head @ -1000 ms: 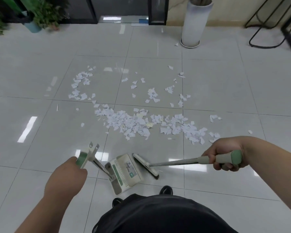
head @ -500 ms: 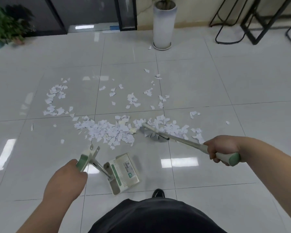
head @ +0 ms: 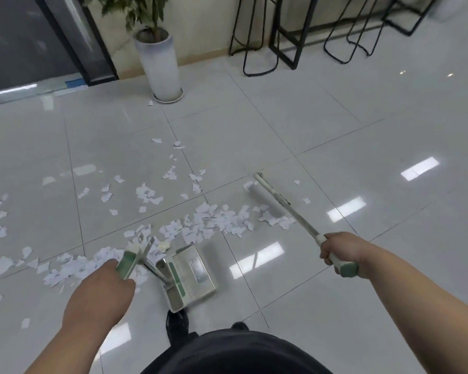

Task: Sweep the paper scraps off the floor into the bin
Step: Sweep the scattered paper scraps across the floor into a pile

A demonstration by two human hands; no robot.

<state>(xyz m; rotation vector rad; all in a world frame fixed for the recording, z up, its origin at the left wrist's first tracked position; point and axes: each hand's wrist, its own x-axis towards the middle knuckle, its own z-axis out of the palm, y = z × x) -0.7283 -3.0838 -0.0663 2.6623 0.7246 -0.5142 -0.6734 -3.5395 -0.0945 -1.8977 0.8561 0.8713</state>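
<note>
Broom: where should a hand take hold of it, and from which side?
Grip the broom at the green-tipped grip on its near end, from above, as the right hand does: the rest is thin and slants away to the head by the paper scraps.

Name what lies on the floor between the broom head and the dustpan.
White paper scraps lie in a loose band between the broom head and the dustpan, as the head view shows.

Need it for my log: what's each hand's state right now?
Left hand: closed, gripping the dustpan handle.
Right hand: closed, gripping the broom handle.
</note>
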